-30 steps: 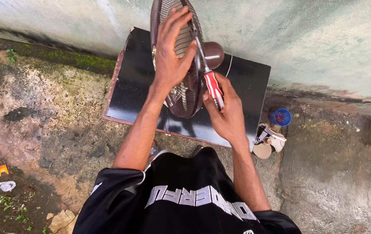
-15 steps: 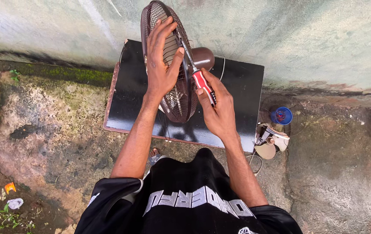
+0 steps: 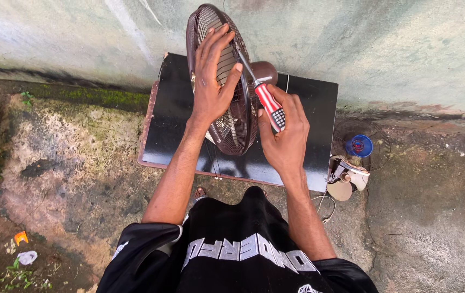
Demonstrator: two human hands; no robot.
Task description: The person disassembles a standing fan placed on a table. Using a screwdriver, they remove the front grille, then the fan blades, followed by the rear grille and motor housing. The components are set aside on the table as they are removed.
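A brown wire-grille fan (image 3: 238, 127) stands upright on a black board (image 3: 178, 119) against the wall. My left hand (image 3: 214, 81) lies flat on the front grille, fingers spread, steadying it. My right hand (image 3: 285, 133) grips a screwdriver (image 3: 268, 103) with a red, white and black handle. Its metal shaft slants up and left to the grille's rim just beside my left thumb. The fan's rounded brown motor housing (image 3: 268, 69) shows behind the grille.
A second small fan (image 3: 360, 146) with a blue hub and wire guard lies on the ground at the right, with loose parts (image 3: 344, 182) and a cable beside it. A plastered wall (image 3: 352, 49) runs behind. Mossy concrete (image 3: 69, 146) lies to the left.
The view has shifted slightly, so the fan and hands sit lower in the picture. My left hand stays on the grille and my right hand keeps the screwdriver at the rim.
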